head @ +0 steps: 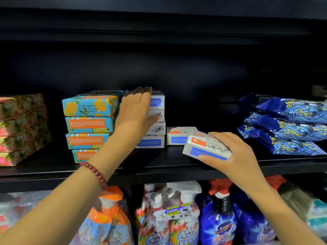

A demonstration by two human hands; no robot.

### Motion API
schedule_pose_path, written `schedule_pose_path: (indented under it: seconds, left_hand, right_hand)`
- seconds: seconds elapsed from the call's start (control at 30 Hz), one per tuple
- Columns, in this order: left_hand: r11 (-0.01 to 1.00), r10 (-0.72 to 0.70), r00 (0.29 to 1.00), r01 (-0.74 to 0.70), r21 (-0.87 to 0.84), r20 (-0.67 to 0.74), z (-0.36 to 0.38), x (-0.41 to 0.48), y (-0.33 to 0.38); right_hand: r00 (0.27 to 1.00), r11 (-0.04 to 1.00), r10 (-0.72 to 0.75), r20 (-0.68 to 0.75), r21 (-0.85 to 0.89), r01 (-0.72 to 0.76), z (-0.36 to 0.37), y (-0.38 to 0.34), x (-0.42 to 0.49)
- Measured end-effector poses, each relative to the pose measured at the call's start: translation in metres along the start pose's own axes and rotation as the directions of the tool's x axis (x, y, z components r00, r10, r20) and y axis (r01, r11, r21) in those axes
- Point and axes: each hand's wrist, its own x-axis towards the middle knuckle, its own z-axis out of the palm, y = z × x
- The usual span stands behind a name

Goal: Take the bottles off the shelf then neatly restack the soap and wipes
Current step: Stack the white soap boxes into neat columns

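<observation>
— What sits under the shelf?
— From the left: an orange-topped pump bottle in clear wrap, a wrapped pack of white trigger sprays, then a blue bottle with a red top.
— And at the ends?
— Pale bags far left and a teal-and-white pack far right, both blurred.
— Anything else?
— A dark back panel and a red bead bracelet.
</observation>
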Motion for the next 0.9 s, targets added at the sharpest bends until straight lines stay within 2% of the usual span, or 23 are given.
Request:
schedule_pose_path:
  seconds: [0.1, 0.23, 0.4, 0.5, 0.7, 0.9]
  left_hand:
    - [0.994, 0.01, 1.0, -0.01, 0.107, -0.006, 0.002, 0.005, -0.003]
    - [0.994, 0.107, 0.983, -0.101, 0.048, -0.152, 0.004, -0.001, -0.008]
    - [0.952, 0.295, 0.871, -0.301, 0.047, -0.393, 0.005, -0.02, -0.013]
    - [0.937, 0.295, 0.814, -0.348, -0.013, -0.501, -0.005, -0.042, -0.009]
    - [0.929, 0.265, 0.853, -0.351, -0.118, -0.449, -0.009, -0.092, -0.015]
    - [0.932, 0.271, 0.882, -0.34, -0.122, -0.386, 0.002, -0.114, -0.023]
  right_hand:
    - [1.0, 1.0, -0.001, 0.0, 0.028, 0.001, -0.007, 0.003, -0.001]
    - [0.999, 0.999, 0.007, -0.034, 0.043, -0.005, -0.012, 0.007, 0.003]
    - [1.0, 0.999, 0.002, -0.001, 0.053, -0.002, -0.012, 0.01, 0.022]
    - [0.999, 0.999, -0.026, 0.038, 0.026, 0.025, -0.008, 0.006, 0.044]
    - [0.986, 0.999, -0.036, 0.161, 0.01, 0.035, 0.02, 0.0, 0.091]
    - [0.96, 0.999, -0.01, 0.279, -0.044, 0.023, 0.041, 0.008, 0.101]
